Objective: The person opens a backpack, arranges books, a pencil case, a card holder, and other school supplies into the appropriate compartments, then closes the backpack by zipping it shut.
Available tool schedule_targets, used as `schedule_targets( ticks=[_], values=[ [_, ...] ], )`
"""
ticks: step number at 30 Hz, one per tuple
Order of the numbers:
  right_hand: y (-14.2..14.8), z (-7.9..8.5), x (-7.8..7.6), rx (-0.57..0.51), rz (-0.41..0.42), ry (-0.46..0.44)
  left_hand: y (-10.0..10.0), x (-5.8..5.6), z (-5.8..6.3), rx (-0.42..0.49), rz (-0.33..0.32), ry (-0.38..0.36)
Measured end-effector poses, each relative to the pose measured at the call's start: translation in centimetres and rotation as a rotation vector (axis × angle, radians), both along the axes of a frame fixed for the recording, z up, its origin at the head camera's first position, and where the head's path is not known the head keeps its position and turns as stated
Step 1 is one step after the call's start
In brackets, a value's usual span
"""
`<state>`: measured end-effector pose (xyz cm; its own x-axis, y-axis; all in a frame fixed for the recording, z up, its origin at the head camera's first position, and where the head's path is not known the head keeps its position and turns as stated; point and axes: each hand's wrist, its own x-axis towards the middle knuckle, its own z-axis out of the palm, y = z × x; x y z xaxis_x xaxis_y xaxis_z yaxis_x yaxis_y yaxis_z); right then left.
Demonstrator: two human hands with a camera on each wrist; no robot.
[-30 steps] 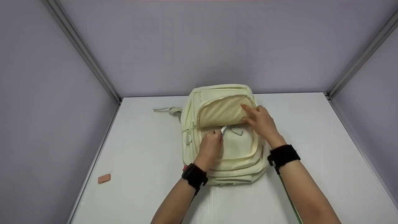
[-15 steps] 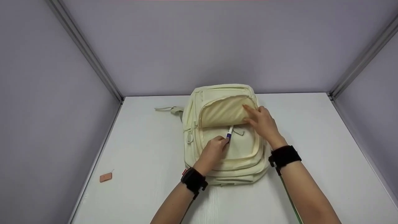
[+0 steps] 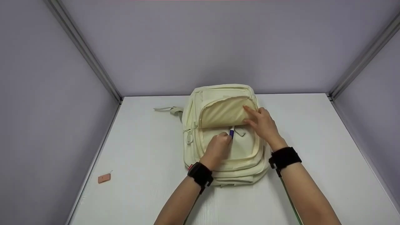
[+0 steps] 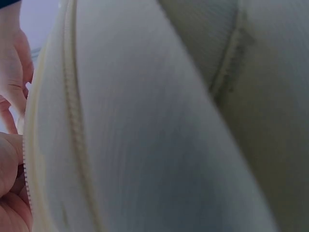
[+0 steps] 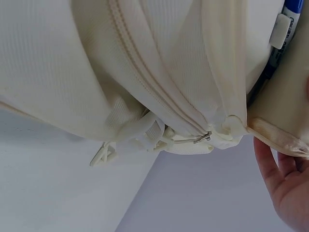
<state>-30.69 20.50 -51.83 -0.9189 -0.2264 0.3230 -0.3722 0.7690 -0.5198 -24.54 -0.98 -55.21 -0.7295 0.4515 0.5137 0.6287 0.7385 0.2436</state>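
Note:
A cream backpack [image 3: 187, 159] lies on the white table, its front pocket unzipped and the pocket flap [image 3: 225, 112] folded up. My left hand [image 3: 220, 145] is over the lower pocket panel, curled fingers at the blue end of a whiteboard marker [image 3: 232, 132]. The marker's white part runs up under the flap. In the right wrist view the marker [image 5: 282, 38], with its clip, slants into the fold of the pocket. My right hand [image 3: 264, 123] holds the flap at its right side; several of its fingers [image 5: 270, 164] show beyond the flap's edge.
A small orange-brown block [image 3: 104, 178] with a thin string lies at the left of the table [image 3: 147, 150]. A strap [image 3: 168, 109] sticks out from the bag's upper left. Grey panels [image 3: 200, 47] stand behind and on both sides.
My left hand has shifted right, and the marker has come more upright. In the last half second the marker has slid up slightly farther under the flap. The right hand stays at the flap.

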Motion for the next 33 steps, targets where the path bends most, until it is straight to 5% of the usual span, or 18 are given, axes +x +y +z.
schedule_targets(
  ticks=[4,11,19,26,33],
  values=[
    [0.0,-0.2,0.1,-0.004,0.006,0.012,-0.4,0.2,0.1,0.006,-0.005,-0.014],
    [0.2,-0.1,-0.1,-0.017,-0.003,-0.016,-2.5,0.8,0.0,-0.061,0.031,0.128],
    [0.1,-0.1,-0.1,-0.022,-0.001,-0.049,-7.7,1.7,-0.3,0.091,0.098,0.209],
    [0.0,-0.1,-0.2,-0.024,0.0,-0.063,-15.6,2.6,-0.9,0.143,0.349,0.158],
    [0.0,-0.1,-0.1,-0.005,0.004,-0.077,-24.4,4.0,-2.5,0.071,0.746,-0.153]
  ],
)
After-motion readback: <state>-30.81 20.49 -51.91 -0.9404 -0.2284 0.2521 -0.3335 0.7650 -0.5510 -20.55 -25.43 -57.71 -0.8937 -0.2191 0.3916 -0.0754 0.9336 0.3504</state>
